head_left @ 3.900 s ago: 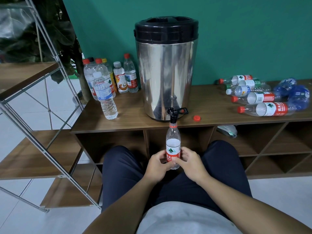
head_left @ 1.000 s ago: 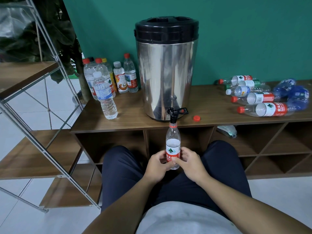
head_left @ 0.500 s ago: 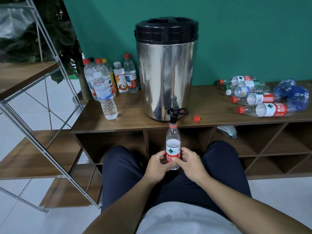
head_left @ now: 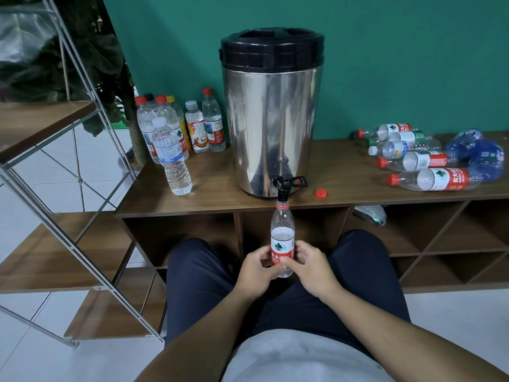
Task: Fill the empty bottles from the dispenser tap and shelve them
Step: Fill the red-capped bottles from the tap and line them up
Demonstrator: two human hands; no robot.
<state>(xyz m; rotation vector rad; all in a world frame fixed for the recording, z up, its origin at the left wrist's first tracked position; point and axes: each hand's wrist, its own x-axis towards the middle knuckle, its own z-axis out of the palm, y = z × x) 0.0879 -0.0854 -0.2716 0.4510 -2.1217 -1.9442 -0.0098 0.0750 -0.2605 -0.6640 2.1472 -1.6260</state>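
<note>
A steel dispenser [head_left: 271, 111] with a black lid stands on the wooden cabinet top [head_left: 220, 197]. Its black tap [head_left: 283, 186] juts over the front edge. Directly under the tap I hold a clear bottle [head_left: 282, 230] with a red label, upright, its open neck touching the spout. Water reaches to about the top of the label. My left hand [head_left: 257, 270] and my right hand [head_left: 309, 267] both grip its lower part. Its red cap [head_left: 321, 193] lies on the cabinet top to the right of the tap.
Several capped upright bottles [head_left: 170, 158] stand left of the dispenser. Several empty bottles [head_left: 429, 179] lie on their sides at the right. A metal-framed wooden shelf unit [head_left: 55, 244] stands at the left. Open cubbies [head_left: 440, 232] sit under the cabinet top. My knees are below.
The water level in the held bottle has risen a little. Both hands and the bottle have stayed in place under the tap.
</note>
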